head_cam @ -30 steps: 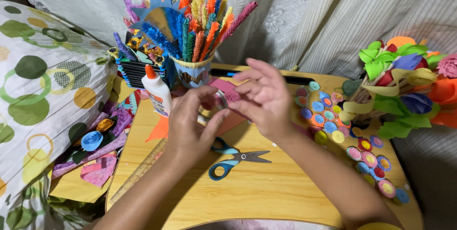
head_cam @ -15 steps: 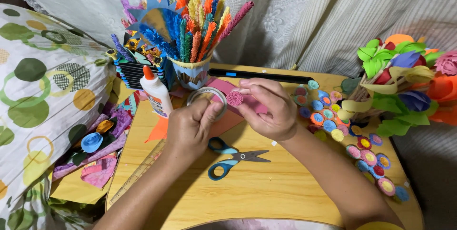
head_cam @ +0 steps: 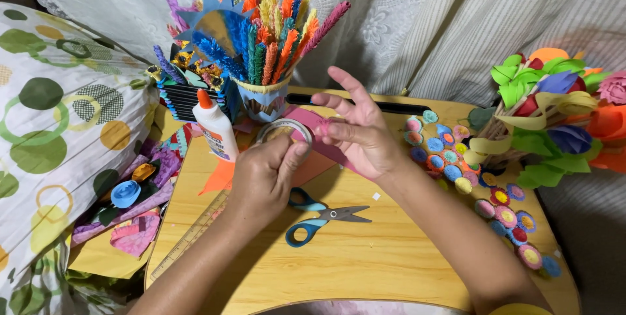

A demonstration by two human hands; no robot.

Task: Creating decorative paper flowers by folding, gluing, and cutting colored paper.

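My left hand (head_cam: 266, 175) grips a roll of clear tape (head_cam: 284, 131) above a small wooden table (head_cam: 365, 256). My right hand (head_cam: 358, 129) is beside it, fingers partly spread, thumb and forefinger pinching a small pink paper piece (head_cam: 323, 126) close to the roll. Pink paper (head_cam: 326, 152) and an orange sheet (head_cam: 218, 177) lie under the hands. Blue-handled scissors (head_cam: 319, 218) lie shut on the table just below my hands.
A white glue bottle (head_cam: 215, 127) with an orange cap stands at the left. Behind it stands a cup of colourful paper sticks (head_cam: 267, 34). Several rolled paper flowers (head_cam: 476, 178) curve along the right edge beside a paper bouquet (head_cam: 554, 113). A ruler (head_cam: 189, 237) and paper scraps (head_cam: 130, 217) lie left.
My right hand has opened its fingers and lifted slightly from the roll, still pinching the pink piece. My left hand keeps hold of the tape roll.
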